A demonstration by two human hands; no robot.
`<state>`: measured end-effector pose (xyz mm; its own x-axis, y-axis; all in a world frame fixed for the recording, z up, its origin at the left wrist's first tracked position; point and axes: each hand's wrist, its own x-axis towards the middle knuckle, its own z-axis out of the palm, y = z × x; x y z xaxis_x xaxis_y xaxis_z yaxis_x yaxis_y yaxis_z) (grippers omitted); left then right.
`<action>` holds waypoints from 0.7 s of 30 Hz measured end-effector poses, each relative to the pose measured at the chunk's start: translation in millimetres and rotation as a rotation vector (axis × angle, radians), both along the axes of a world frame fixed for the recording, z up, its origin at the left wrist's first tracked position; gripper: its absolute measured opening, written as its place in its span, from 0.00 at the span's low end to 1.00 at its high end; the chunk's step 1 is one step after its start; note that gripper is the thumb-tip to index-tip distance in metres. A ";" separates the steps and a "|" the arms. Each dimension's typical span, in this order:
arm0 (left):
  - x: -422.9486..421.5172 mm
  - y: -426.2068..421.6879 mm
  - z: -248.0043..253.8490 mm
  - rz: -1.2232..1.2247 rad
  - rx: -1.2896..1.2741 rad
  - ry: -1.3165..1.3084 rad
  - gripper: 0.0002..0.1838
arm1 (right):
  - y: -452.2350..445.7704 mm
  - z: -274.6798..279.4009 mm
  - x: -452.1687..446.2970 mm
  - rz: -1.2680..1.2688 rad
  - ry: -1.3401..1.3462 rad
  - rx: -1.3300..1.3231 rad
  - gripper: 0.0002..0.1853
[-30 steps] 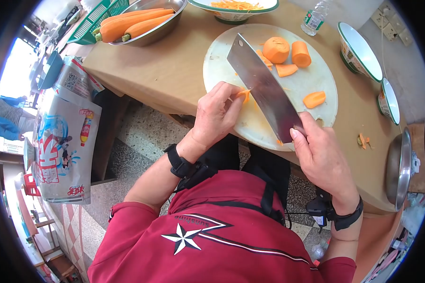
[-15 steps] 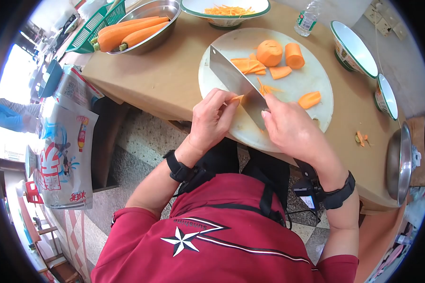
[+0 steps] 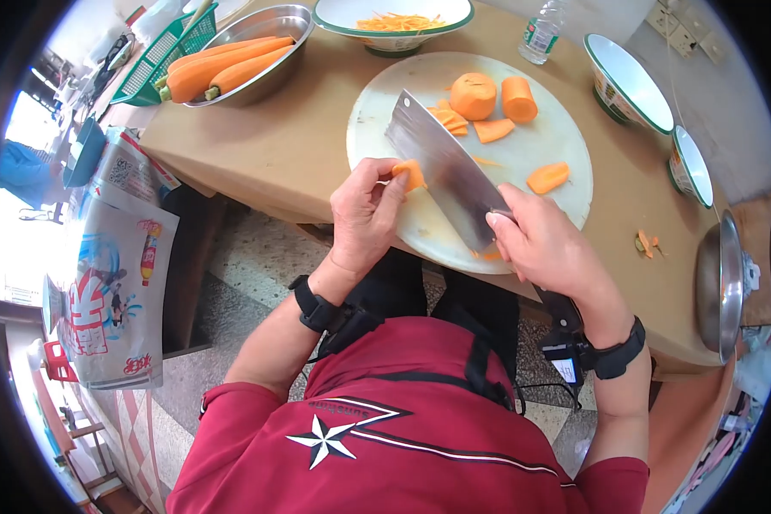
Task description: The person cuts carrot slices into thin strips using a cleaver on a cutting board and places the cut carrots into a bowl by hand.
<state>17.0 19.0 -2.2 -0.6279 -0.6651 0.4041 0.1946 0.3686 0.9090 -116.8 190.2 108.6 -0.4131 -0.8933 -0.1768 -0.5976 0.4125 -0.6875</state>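
Pinched between the fingertips of my left hand (image 3: pixel 367 206) is a thin carrot slice (image 3: pixel 409 175), held over the near left part of the round white cutting board (image 3: pixel 377 94). My right hand (image 3: pixel 544 236) is closed around the handle of a cleaver (image 3: pixel 445 163). The broad blade slants across the board just right of the slice, its far corner pointing away from me. Beyond the blade lie two thick carrot chunks (image 3: pixel 474 96), a cut piece (image 3: pixel 493 130) and a stack of slices (image 3: pixel 451 118), partly hidden by the cleaver. Another carrot piece (image 3: pixel 547 177) rests at the right.
A metal bowl (image 3: pixel 304 24) of whole carrots (image 3: pixel 223 68) and a green basket (image 3: pixel 150 64) stand at back left. Shredded carrot fills part of an enamel bowl (image 3: pixel 454 21). A bottle (image 3: pixel 540 34), enamel bowls (image 3: pixel 630 86), carrot scraps (image 3: pixel 648 243) and a metal basin (image 3: pixel 728 287) are rightward.
The carrot slice in my left hand has turned to show its broad face. My right hand has shifted slightly right and nearer, the cleaver's flat side showing more.
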 end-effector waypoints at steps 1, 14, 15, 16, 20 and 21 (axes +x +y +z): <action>-0.1 -0.4 -0.4 -0.005 0.007 -0.012 0.07 | 0.1 -0.4 -1.9 -0.020 -0.083 0.004 0.11; -1.4 -2.2 7.7 -0.068 0.198 -0.020 0.07 | 18.1 8.2 10.8 -0.215 -0.358 -0.115 0.09; -2.9 -0.8 8.5 -0.073 0.194 -0.017 0.07 | 19.9 10.2 11.9 -0.203 -0.315 -0.114 0.09; -4.1 0.2 9.0 -0.081 0.191 -0.015 0.06 | 21.1 11.5 12.4 -0.194 -0.273 -0.113 0.09; -2.6 -0.6 14.0 -0.074 0.100 -0.142 0.06 | 16.5 2.3 9.0 -0.197 -0.224 -0.133 0.08; -4.0 -1.1 14.2 -0.047 0.104 -0.123 0.06 | 13.9 0.3 5.4 -0.209 -0.320 -0.149 0.08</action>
